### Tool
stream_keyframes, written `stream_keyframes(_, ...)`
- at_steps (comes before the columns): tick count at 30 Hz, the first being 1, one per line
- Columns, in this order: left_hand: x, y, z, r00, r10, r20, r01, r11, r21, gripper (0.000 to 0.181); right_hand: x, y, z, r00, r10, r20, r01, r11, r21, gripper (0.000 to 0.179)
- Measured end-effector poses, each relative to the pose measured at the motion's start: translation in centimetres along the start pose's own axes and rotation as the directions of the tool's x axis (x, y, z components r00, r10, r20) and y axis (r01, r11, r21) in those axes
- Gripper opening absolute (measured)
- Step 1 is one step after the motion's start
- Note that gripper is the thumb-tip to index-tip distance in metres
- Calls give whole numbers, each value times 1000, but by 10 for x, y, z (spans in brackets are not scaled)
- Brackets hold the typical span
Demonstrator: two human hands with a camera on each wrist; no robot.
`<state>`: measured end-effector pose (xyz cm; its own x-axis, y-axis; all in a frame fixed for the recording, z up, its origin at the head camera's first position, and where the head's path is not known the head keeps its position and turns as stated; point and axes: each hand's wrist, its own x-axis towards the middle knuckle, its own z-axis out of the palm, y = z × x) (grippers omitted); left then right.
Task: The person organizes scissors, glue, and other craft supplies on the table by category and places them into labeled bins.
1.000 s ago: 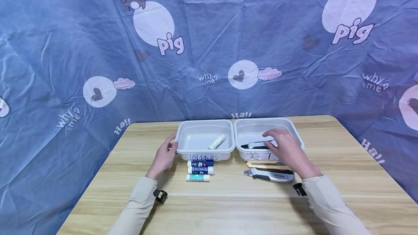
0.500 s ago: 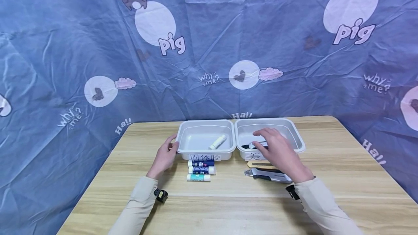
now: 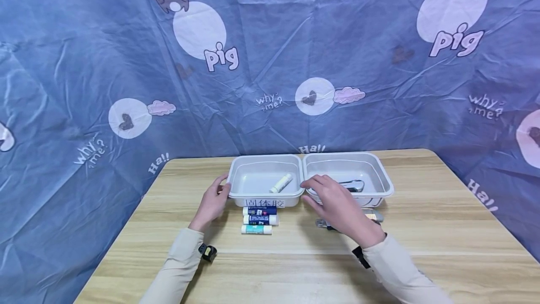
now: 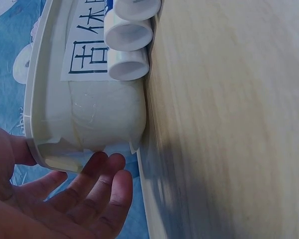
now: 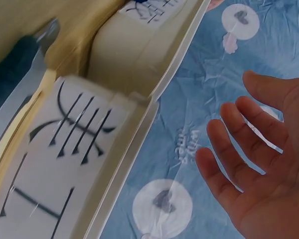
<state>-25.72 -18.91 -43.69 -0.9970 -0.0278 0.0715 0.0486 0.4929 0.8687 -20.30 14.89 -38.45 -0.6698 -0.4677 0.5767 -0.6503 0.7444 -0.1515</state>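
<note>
Left hand (image 3: 212, 204) touches upright white rectangular plastic bin (image 3: 253, 179), white cylindrical glue stick (image 3: 281, 183) slanted inside; matching white tub (image 3: 337, 166) adjoins (right hand (image 3: 338, 206) nearby), silver-and-black cutter (image 3: 358, 185) inside.

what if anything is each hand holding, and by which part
The left hand holds the left tray by the rim at its left end; the right hand holds nothing.

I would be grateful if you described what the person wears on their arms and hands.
The left sleeve and right sleeve are long, plain and pale beige. A black wrist device sits by the left cuff, a black band by the right. No gloves show.
</note>
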Motion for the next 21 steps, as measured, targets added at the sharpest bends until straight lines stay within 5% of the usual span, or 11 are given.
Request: stream_keyframes(21, 1, -3, -1, 1000, 2, 0, -2, 1000, 2, 48, 19, -65, 31, 989, -118, 84, 115, 992, 41, 31)
